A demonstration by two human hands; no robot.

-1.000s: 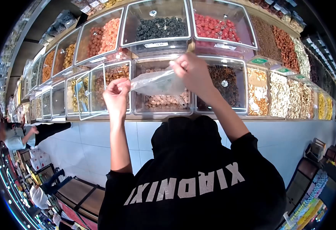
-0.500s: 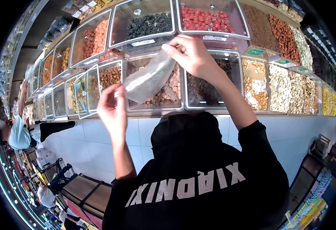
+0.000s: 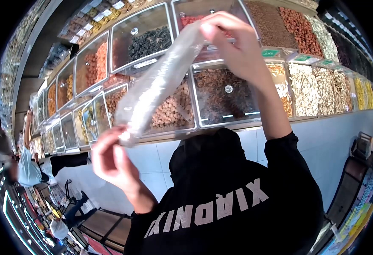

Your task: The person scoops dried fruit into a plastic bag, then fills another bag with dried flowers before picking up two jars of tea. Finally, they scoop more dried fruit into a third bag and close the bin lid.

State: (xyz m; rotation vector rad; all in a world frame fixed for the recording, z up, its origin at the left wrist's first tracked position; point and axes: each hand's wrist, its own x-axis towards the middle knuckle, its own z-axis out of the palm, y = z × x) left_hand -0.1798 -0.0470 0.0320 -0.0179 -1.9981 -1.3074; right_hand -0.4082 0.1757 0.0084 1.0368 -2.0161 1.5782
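Note:
A clear plastic bag is stretched slantwise between my two hands, above the bins. My right hand pinches its upper end near the bin of red pieces. At the lower end, my left hand has its thumb and fingers close around the bag's edge. Beneath the bag lies a clear-lidded bin of pinkish-brown pieces. To its right stands a lidded bin of dark brown dried pieces. Behind are bins of black pieces and red pieces, partly covered by the bag and my right hand.
Uncovered pale dried goods and reddish-brown pieces fill compartments on the right. More lidded bins run off to the left. A person in a light shirt stands at the far left, reaching toward the bins. Tiled floor lies in front.
The bag is pulled longer and straighter. My right hand has moved up and right, my left hand down and left. The view has shifted slightly.

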